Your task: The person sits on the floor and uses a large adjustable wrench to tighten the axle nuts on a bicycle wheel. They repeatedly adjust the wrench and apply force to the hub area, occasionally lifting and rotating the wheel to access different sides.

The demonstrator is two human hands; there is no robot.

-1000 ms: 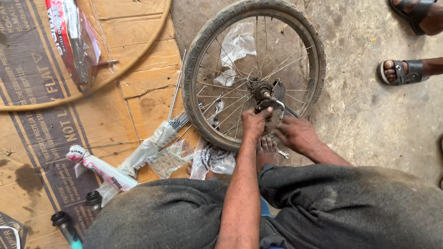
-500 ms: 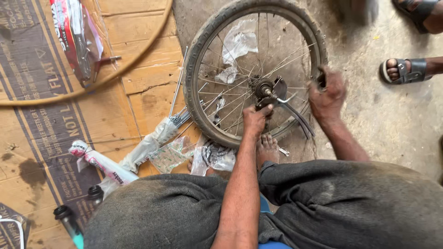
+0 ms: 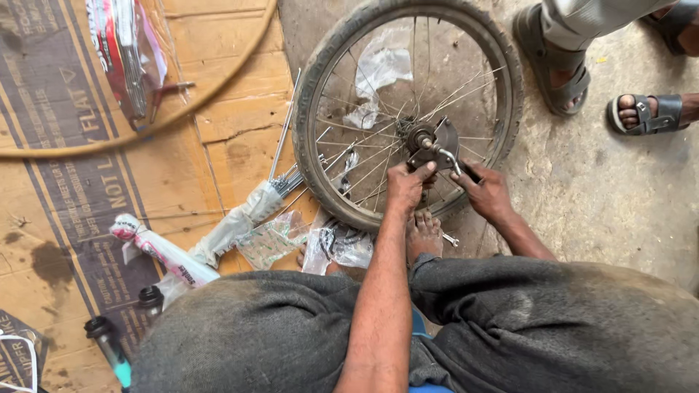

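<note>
Both forearms stretched forward, hands close together. Left hand [image 3: 405, 186] curled, fingers pinching. Right hand [image 3: 486, 192] closed, knuckles up.

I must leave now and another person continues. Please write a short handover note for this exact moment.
Left hand: fingers on the hub of the bicycle wheel, which lies flat on the ground.
Right hand: at the bent metal arm beside the hub; whether it grips a tool I cannot tell.
Bundle of loose spokes lies left of the wheel on the cardboard.
Done and left: not readable from this view.
</note>
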